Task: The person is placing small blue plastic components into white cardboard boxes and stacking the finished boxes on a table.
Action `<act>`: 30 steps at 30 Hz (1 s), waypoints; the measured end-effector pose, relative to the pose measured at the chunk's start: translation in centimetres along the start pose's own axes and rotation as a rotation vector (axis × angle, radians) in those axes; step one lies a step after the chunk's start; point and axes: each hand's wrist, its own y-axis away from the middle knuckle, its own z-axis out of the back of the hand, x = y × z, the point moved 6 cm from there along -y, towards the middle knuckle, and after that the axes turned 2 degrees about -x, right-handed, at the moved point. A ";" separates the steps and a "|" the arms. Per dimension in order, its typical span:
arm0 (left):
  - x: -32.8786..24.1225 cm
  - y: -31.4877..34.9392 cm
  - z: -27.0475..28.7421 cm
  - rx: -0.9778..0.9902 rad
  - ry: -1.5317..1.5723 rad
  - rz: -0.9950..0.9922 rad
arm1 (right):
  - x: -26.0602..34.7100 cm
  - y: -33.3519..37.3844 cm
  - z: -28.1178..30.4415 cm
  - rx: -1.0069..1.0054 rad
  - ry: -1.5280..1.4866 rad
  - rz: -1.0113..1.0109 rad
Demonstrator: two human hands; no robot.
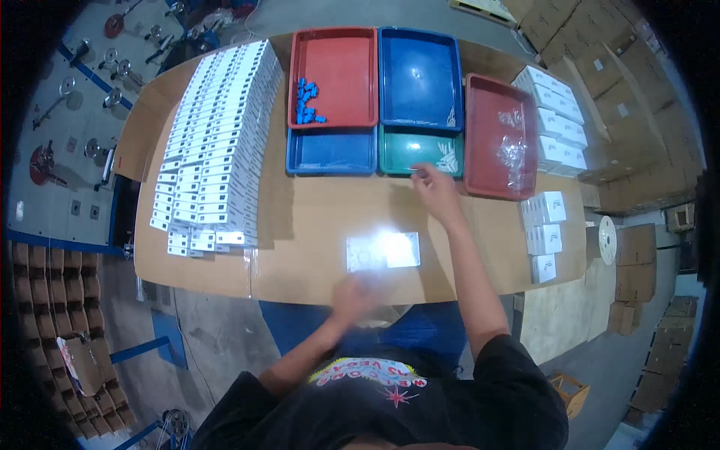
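Note:
My right hand [433,187] is at the front edge of the green tray [397,152], fingers pinched together. A small pale thing seems to show at the fingertips, too small to name. Several slim white pieces [448,160] lie in that tray, just right of the fingers. Smeared by motion, my left hand [355,298] is at the near edge of the table, just below a flat whitish packet [403,253] that shines with glare. Whether the left fingers touch the packet cannot be made out.
Long stacked rows of small white boxes [217,127] fill the table's left side. Behind are a red tray [334,67] with blue pieces [306,101] and blue trays [420,75]. Another red tray [487,176] holds clear bags [512,150]. White boxes [545,210] stand at the right.

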 end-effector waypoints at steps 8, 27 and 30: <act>-1.3 -1.1 0.4 0.051 -0.035 0.031 | -1.7 -15.4 -0.5 -0.128 0.330 0.214; -1.6 -0.8 0.6 0.049 -0.027 0.008 | -5.1 -22.1 -4.4 0.482 0.465 0.106; -2.1 -1.1 0.7 0.052 -0.010 -0.003 | -5.1 -22.6 -4.2 0.470 0.473 0.119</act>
